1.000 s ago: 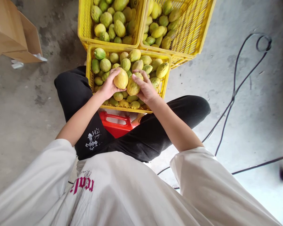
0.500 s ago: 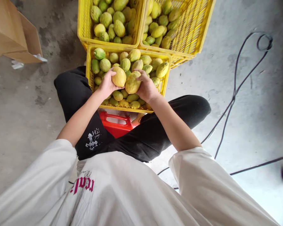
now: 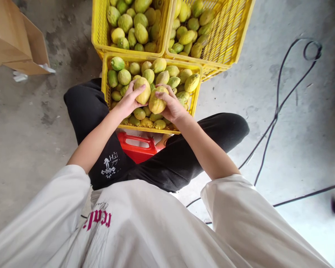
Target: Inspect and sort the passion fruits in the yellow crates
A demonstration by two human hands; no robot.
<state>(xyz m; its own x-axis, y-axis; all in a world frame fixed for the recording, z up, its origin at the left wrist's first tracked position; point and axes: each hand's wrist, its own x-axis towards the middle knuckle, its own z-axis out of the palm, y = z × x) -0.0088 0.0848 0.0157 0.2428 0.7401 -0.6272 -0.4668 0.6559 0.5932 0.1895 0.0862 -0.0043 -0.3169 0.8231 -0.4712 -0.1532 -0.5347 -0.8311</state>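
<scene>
My left hand [image 3: 130, 98] is closed round a smooth yellow, lemon-like oval fruit [image 3: 142, 91], its thumb lying across the top. Close beside it, my right hand [image 3: 171, 103] grips a second yellow fruit [image 3: 157, 100] with a bumpier, slightly ridged skin. The two fruits are side by side, almost touching, above the near yellow plastic crate [image 3: 198, 70]. That crate holds many green and yellow fruits [image 3: 148, 76] of the same sort. The undersides of both held fruits are hidden by the fingers.
Behind stand two more yellow crates, left [image 3: 96, 28] and right [image 3: 237, 29], with similar fruits. A red plastic object with a handle [image 3: 141, 152] sits between my legs. An open cardboard box [image 3: 11, 37] is at left; a black cable [image 3: 276, 115] loops over the concrete floor at right.
Both fruits have turned a little in my hands. My left thumb has come over its fruit's top, and my right fingers now reach further across theirs.
</scene>
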